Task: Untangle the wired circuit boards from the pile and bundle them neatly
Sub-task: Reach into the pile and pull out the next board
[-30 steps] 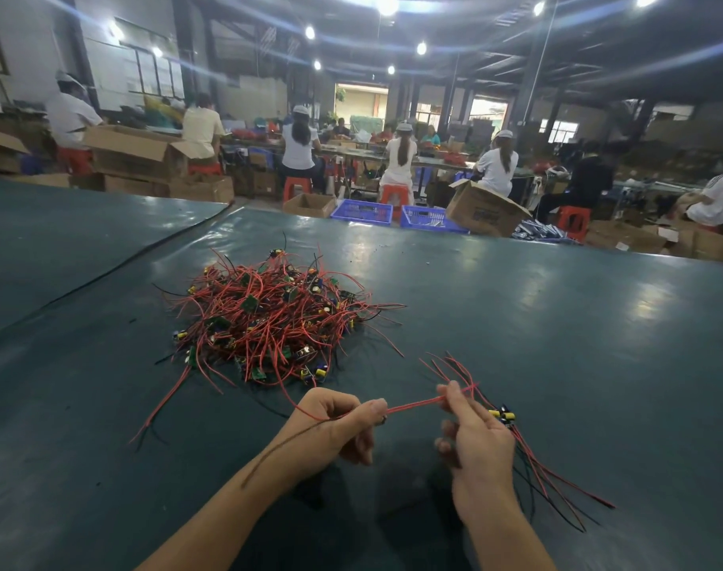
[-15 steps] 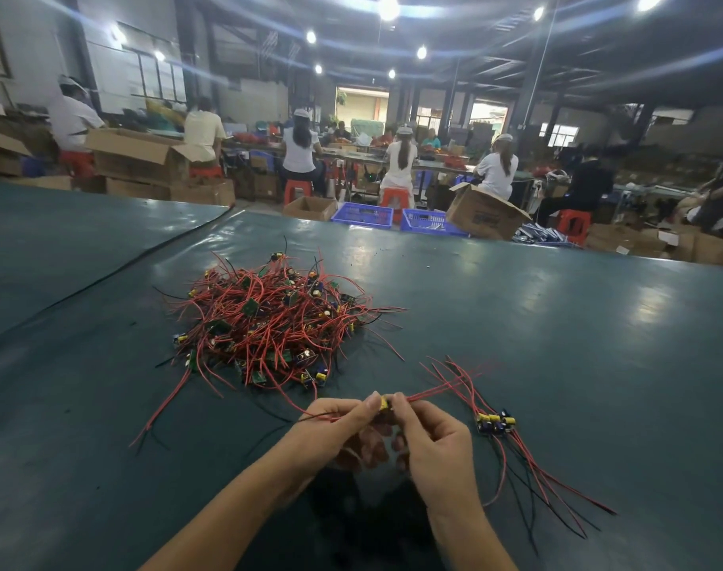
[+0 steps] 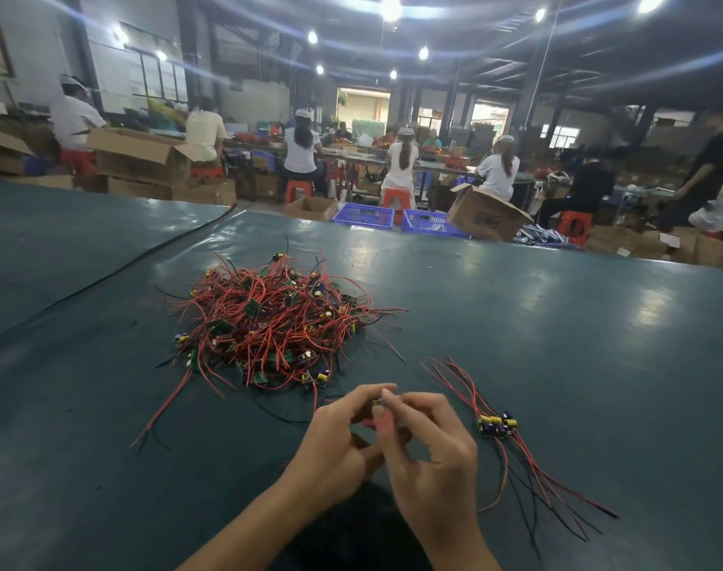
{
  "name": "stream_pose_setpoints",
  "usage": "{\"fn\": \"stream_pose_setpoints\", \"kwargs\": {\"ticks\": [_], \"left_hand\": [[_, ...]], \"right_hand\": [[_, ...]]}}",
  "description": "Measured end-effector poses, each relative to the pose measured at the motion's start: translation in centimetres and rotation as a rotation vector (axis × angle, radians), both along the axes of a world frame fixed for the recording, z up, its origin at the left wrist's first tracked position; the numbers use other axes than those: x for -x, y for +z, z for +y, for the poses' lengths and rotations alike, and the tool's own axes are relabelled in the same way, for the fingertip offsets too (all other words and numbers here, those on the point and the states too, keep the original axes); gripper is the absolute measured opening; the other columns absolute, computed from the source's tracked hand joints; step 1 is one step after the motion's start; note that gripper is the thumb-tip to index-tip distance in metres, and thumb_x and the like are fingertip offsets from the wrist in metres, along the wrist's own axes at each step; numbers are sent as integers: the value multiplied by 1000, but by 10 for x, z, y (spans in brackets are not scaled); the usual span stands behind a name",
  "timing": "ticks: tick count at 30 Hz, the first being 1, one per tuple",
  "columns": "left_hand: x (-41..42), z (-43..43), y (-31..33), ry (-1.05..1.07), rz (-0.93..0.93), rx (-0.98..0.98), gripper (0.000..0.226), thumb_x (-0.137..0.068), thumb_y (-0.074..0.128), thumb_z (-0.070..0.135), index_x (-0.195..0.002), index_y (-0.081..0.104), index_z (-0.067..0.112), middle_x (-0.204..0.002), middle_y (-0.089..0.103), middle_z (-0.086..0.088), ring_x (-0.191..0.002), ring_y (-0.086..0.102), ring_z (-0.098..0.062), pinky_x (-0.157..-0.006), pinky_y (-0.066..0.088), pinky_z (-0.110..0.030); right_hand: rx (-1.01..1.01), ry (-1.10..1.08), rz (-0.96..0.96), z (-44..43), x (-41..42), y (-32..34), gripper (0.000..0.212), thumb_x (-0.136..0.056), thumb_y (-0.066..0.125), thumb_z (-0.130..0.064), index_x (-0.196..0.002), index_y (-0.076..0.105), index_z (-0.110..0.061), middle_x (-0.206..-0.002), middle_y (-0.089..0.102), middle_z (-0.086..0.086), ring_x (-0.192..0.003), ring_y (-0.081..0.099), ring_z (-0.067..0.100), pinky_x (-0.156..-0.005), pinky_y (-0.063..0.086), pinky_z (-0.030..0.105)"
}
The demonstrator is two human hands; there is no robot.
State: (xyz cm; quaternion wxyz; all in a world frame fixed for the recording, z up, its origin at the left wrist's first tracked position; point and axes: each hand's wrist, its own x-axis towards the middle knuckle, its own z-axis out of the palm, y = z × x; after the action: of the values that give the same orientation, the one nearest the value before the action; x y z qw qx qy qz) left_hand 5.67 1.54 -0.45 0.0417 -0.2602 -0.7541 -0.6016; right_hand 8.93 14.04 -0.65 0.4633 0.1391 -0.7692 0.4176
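Pile [image 3: 269, 327] of red-wired circuit boards lies heaped on the dark green counter [image 3: 557, 323]. Just in front of the pile, the left hand [image 3: 335, 443] curls its fingers [image 3: 368, 391] onto a small board [image 3: 378, 402], and the right hand [image 3: 434, 451] pinches the same board from the other side. Right of the pile and nearer than it, a small bundle [image 3: 495, 424] of boards lies flat, its wires fanned out

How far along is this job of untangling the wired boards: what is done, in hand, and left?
Done: a small bundle lies laid out right of the hands. In hand: the left hand and right hand pinch one board between them. Left: the big tangled pile on the table, so most of the work remains.
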Motion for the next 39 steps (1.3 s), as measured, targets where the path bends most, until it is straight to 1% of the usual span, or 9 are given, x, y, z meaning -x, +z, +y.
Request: {"fn": "stream_pose_setpoints", "kwargs": {"ticks": [5, 8, 10, 13, 19, 23, 27, 32, 39], "left_hand": [[1, 1, 3, -23, -100, -308, 32, -91, 64, 20, -122, 60, 13, -98, 71, -8, -88, 69, -26, -77, 56, -32], [3, 1, 11, 48, -77, -379, 38, -92, 46, 33, -124, 56, 14, -82, 72, -6, -67, 67, -23, -59, 55, -27], [3, 1, 12, 35, -76, -406, 38, -94, 42, 35, -121, 57, 14, -63, 61, -3, -50, 52, -16, -46, 44, -23], [2, 1, 8, -54, -67, -338, 39, -95, 42, 42, -119, 58, 17, -53, 48, 4, -45, 43, -9, -44, 36, -17], [3, 3, 2, -84, -58, -178, 37, -94, 44, 44, -124, 56, 26, -54, 50, 6, -49, 46, -6, -53, 39, -18], [2, 2, 1, -37, -11, -91, 35, -96, 45, 39, -129, 54, 33, -60, 62, 2, -54, 54, -7, -57, 44, -21], [-1, 1, 5, -10, 19, -65, 30, -95, 46, 43, -120, 60, 34, -67, 69, 0, -49, 54, -7, -50, 42, -20], [-4, 1, 6, 28, 42, -36, 24, -94, 47, 43, -95, 68, 30, -64, 68, 0, -47, 54, -10, -50, 43, -22], [-4, 0, 6, 59, 34, 75, 28, -96, 52, 36, -72, 61, 24, -56, 64, 4, -49, 54, -6, -53, 42, -19]], "right_hand": [[23, 141, -77, -2, -2, -2, 32, -88, 65, -30, -113, 71, -11, -105, 66, -8, -95, 65, 14, -75, 53, 25], [142, 99, -140, -3, -2, 1, 22, -93, 56, -37, -99, 71, -23, -81, 63, -11, -72, 63, 10, -57, 49, 21], [200, 128, -272, -5, -3, 0, 34, -95, 50, -46, -76, 69, -24, -60, 58, -2, -52, 54, 7, -47, 40, 22], [368, 321, -494, -13, -4, 0, 56, -96, 44, -54, -65, 62, -11, -52, 52, 3, -47, 45, 9, -47, 35, 21], [699, 396, -561, -11, -4, 9, 46, -86, 52, -43, -65, 65, -4, -52, 40, 3, -49, 34, 14, -45, 30, 24], [738, 345, -529, -10, -2, 10, 27, -79, 62, -38, -83, 78, -17, -61, 66, -3, -57, 59, 6, -53, 47, 20], [742, 292, -510, -8, -1, 10, 16, -76, 66, -35, -83, 79, -27, -78, 75, 4, -74, 71, 15, -70, 57, 33], [832, 242, -517, -7, -1, 10, 8, -81, 72, -24, -75, 77, -24, -69, 72, -2, -58, 62, 3, -52, 48, 18], [1083, 236, -662, -5, 5, 10, 19, -84, 73, -19, -65, 76, -15, -45, 42, -6, -38, 34, 5, -37, 33, 21]]}}
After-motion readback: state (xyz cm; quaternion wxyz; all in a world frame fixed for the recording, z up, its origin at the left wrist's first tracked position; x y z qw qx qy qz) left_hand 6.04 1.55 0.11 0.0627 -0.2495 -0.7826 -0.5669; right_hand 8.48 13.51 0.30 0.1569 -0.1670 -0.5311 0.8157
